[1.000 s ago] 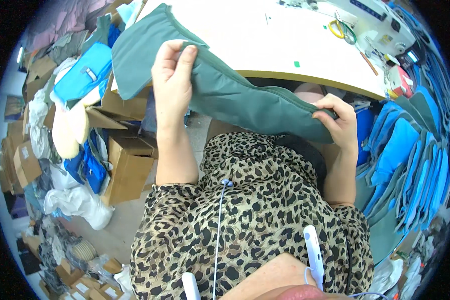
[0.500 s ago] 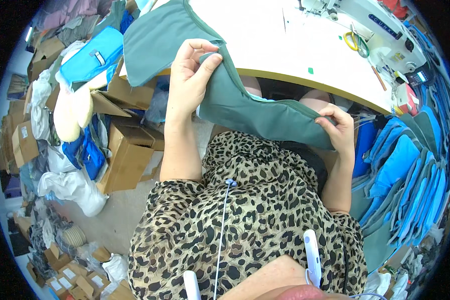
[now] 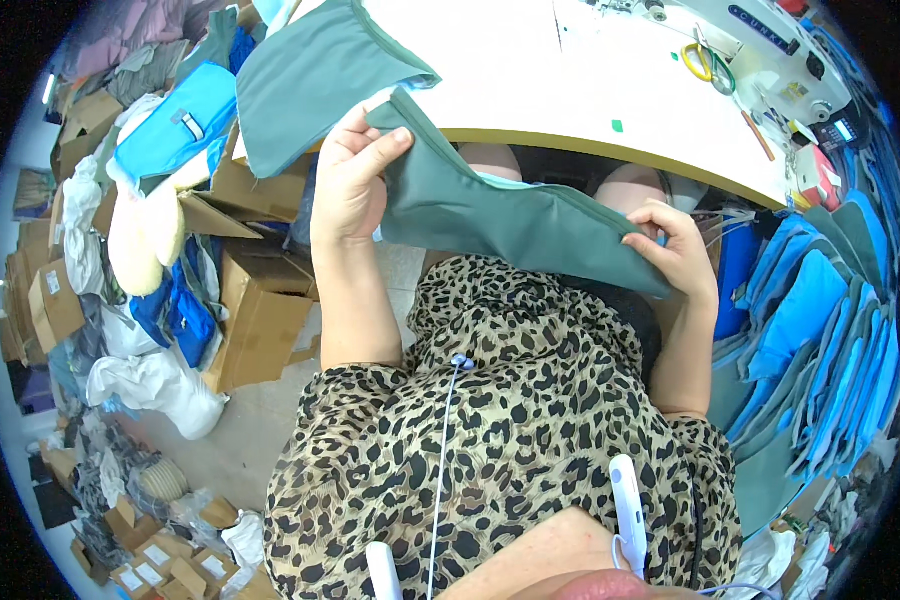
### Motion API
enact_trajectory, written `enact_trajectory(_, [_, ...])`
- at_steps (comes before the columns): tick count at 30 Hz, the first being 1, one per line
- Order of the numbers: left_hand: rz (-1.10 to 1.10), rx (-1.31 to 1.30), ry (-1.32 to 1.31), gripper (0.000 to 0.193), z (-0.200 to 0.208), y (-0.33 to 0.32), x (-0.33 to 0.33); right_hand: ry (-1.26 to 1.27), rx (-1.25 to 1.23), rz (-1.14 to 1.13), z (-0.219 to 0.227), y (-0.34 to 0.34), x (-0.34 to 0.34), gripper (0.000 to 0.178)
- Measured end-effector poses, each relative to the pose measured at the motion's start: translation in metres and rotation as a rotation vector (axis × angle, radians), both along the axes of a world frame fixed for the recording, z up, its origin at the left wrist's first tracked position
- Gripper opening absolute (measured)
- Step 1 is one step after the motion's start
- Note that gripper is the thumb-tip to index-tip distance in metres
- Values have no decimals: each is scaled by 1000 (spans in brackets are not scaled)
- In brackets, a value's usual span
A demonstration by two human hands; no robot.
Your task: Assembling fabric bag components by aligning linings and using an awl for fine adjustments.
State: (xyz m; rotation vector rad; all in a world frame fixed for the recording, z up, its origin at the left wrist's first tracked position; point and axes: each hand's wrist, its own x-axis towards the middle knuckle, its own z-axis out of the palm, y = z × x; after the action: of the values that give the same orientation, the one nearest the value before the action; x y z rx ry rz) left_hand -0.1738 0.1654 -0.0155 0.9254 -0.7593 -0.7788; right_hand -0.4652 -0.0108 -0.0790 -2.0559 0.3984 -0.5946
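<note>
A dark green fabric strip (image 3: 510, 225) with a raised seam along its upper edge stretches between my two hands, over my lap. My left hand (image 3: 355, 170) pinches its left end between thumb and fingers. At the opposite end, my right hand (image 3: 675, 245) grips the edge, thumb on top. Just beyond my left hand, a wider green fabric panel (image 3: 315, 85) lies over the table's left edge, its pointed corner turned toward the tabletop. Whether strip and panel are joined behind my left hand cannot be seen.
On the white table (image 3: 530, 85) are yellow-and-green-handled scissors (image 3: 708, 65) and a sewing machine (image 3: 770, 50). Blue and green fabric pieces (image 3: 820, 330) are stacked at right. An open cardboard box (image 3: 260, 320) and a blue padded piece (image 3: 180, 120) are at left.
My left hand has moved a little left and down with the strip's end. That end now shows apart from the panel's corner. My right hand keeps its grip.
</note>
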Motion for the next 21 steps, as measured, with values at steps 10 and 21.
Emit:
enact_trajectory(10, [-11, -71, 23, 20, -2, -1, 0, 342, 183, 43, -53, -18, 4, 7])
enact_trajectory(21, [260, -86, -150, 19, -8, -5, 21, -435, 430, -74, -7, -48, -33, 6])
